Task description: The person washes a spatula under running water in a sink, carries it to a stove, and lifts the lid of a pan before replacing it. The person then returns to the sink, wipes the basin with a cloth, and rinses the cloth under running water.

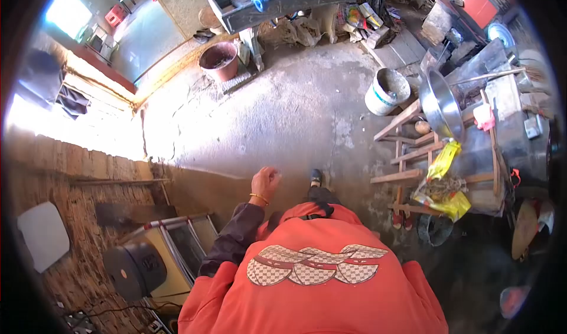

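Observation:
My left hand [267, 183] hangs in front of me over the floor, with a yellow band [259, 199] around its wrist. Its fingers are curled in, and nothing shows in them. A dark sleeve [239, 231] covers that forearm. My right hand is out of sight, hidden by the red garment [319, 298] with a patterned print. One dark shoe [316, 176] shows ahead of my body, close to the left hand.
A reddish-brown bucket [218, 61] stands near the doorway. To the right are a white bucket [388, 91], a tilted metal basin [440, 104], a wooden frame [407, 157] and yellow plastic [444, 160]. A dark wooden trough [289, 2] sits at the back. Equipment with a black round housing [134, 271] is at left.

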Tool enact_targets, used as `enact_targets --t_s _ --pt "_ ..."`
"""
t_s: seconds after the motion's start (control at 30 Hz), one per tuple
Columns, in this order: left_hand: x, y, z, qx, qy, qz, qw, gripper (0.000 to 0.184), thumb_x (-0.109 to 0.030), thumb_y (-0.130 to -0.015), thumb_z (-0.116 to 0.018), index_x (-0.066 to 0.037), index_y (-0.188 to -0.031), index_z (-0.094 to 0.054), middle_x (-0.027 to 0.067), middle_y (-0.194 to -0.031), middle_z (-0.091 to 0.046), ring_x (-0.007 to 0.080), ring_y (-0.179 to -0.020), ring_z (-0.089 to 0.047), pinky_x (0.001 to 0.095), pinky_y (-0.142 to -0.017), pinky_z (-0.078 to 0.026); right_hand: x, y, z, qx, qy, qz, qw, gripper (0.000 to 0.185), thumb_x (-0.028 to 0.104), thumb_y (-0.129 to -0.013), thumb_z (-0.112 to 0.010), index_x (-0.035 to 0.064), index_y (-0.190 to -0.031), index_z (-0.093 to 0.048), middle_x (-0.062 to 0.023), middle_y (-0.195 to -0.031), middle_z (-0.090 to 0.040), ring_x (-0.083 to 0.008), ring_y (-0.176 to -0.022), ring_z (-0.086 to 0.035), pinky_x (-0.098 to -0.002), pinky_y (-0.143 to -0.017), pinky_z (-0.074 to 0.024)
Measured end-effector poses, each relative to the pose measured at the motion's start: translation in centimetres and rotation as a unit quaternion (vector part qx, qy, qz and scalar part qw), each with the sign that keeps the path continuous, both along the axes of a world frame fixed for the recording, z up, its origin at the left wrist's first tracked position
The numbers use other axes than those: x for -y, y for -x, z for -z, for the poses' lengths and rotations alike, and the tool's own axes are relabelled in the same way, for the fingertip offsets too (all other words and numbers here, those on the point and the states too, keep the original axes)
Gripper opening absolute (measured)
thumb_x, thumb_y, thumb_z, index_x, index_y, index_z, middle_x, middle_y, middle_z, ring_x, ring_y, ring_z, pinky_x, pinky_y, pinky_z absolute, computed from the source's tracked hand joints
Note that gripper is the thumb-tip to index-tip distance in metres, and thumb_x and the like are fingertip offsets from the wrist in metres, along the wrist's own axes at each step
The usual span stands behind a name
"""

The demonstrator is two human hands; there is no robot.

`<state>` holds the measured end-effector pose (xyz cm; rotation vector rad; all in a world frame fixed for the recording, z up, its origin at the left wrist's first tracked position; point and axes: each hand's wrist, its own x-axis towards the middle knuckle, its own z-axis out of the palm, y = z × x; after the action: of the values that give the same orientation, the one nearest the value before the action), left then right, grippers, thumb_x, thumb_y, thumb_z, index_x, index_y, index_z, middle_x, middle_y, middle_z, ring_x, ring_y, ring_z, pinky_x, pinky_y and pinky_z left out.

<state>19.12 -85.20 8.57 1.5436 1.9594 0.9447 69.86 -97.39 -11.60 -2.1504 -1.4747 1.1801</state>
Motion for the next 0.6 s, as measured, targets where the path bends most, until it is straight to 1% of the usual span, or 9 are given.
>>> enact_targets --t_s 0.03,0.07,0.1,0.2,0.27,0.4,0.47,0.57,0.6 --pt "-1.7 -0.1 0.3 0.005 0.013 -0.013 1.000 0.020 -0.022 -0.075 -0.067 -0.005 -0.087 -0.065 0.0114 -0.078 -0.063 0.0272 -0.070 -0.062 0.0372 -0.065 -0.050 -3.6 -0.3 -0.3 -0.013 -0.039 -0.015 0.999 0.032 0.027 -0.083 -0.059 -0.0021 -0.070 -0.063 -0.0120 -0.064 -0.063 -0.0168 -0.061 -0.061 -0.0345 -0.060 -0.0476" --pt "-3.9 0.0 0.6 0.011 0.022 -0.031 0.999 0.020 -0.021 -0.075 -0.067 -0.005 -0.087 -0.066 0.0114 -0.077 -0.063 0.0266 -0.069 -0.063 0.0363 -0.065 -0.050 -8.2 -0.7 -0.7 -0.126 0.011 0.042 0.991 0.032 0.025 -0.086 -0.056 -0.0025 -0.071 -0.063 -0.0103 -0.064 -0.064 -0.0164 -0.058 -0.060 -0.0333 -0.056 -0.0481" --pt "-6.5 0.2 -0.1 0.010 0.015 -0.036 0.999 0.020 -0.021 -0.075 -0.067 -0.005 -0.087 -0.066 0.0114 -0.077 -0.063 0.0266 -0.069 -0.063 0.0363 -0.065 -0.050 -13.7 0.0 -2.4 -0.128 0.005 0.036 0.991 0.032 0.025 -0.086 -0.056 -0.0025 -0.071 -0.063 -0.0103 -0.064 -0.064 -0.0164 -0.058 -0.060 -0.0333 -0.056 -0.0481" --pt "-10.3 0.6 -1.0 0.011 0.024 -0.089 0.996 0.019 -0.020 -0.074 -0.066 -0.004 -0.084 -0.066 0.0120 -0.074 -0.063 0.0250 -0.067 -0.063 0.0350 -0.063 -0.051 -24.6 3.6 -9.4 -0.255 0.081 0.045 0.963 0.023 0.017 -0.088 -0.054 -0.0019 -0.079 -0.063 -0.0102 -0.062 -0.063 -0.0163 -0.052 -0.060 -0.0293 -0.050 -0.0490" --pt "-13.2 1.3 -1.3 0.006 0.041 -0.098 0.994 0.019 -0.020 -0.074 -0.066 -0.004 -0.084 -0.066 0.0120 -0.074 -0.063 0.0249 -0.067 -0.063 0.0350 -0.063 -0.051 -31.8 3.7 -8.0 -0.236 0.070 0.040 0.968 0.022 0.018 -0.089 -0.054 -0.0019 -0.087 -0.063 -0.0114 -0.068 -0.065 -0.0168 -0.057 -0.063 -0.0291 -0.051 -0.0510" --pt "-19.4 3.5 -0.8 0.023 0.055 -0.097 0.993 0.020 -0.022 -0.074 -0.066 -0.004 -0.084 -0.067 0.0120 -0.074 -0.063 0.0251 -0.065 -0.063 0.0350 -0.062 -0.050 -43.4 8.2 -11.3 -0.193 0.027 0.080 0.977 0.024 0.019 -0.090 -0.055 -0.0020 -0.083 -0.063 -0.0111 -0.067 -0.064 -0.0174 -0.057 -0.064 -0.0274 -0.052 -0.0510" --pt "-23.0 4.8 0.1 0.023 0.054 -0.087 0.994 0.021 -0.023 -0.074 -0.067 -0.004 -0.085 -0.067 0.0122 -0.073 -0.063 0.0254 -0.065 -0.063 0.0350 -0.061 -0.050 -47.1 9.9 -10.2 -0.311 0.028 0.133 0.941 0.034 0.027 -0.090 -0.062 -0.0024 -0.106 -0.061 -0.0134 -0.077 -0.067 -0.0187 -0.063 -0.066 -0.0261 -0.055 -0.0526" --pt "-30.3 7.2 0.0 0.008 0.074 -0.073 0.995 0.022 -0.025 -0.075 -0.067 -0.005 -0.084 -0.067 0.0125 -0.072 -0.063 0.0261 -0.065 -0.063 0.0352 -0.061 -0.050 -51.6 14.3 -11.4 -0.378 0.063 0.093 0.919 0.035 0.029 -0.090 -0.063 -0.0017 -0.106 -0.061 -0.0134 -0.081 -0.068 -0.0183 -0.065 -0.067 -0.0254 -0.056 -0.0526" --pt "-32.8 8.0 0.3 0.006 0.072 -0.068 0.995 0.023 -0.026 -0.075 -0.068 -0.005 -0.084 -0.067 0.0127 -0.072 -0.063 0.0265 -0.065 -0.063 0.0354 -0.061 -0.049 -53.7 16.6 -12.4 -0.335 0.076 0.102 0.934 0.036 0.030 -0.090 -0.063 -0.0018 -0.108 -0.060 -0.0133 -0.081 -0.068 -0.0182 -0.065 -0.067 -0.0250 -0.057 -0.0525"
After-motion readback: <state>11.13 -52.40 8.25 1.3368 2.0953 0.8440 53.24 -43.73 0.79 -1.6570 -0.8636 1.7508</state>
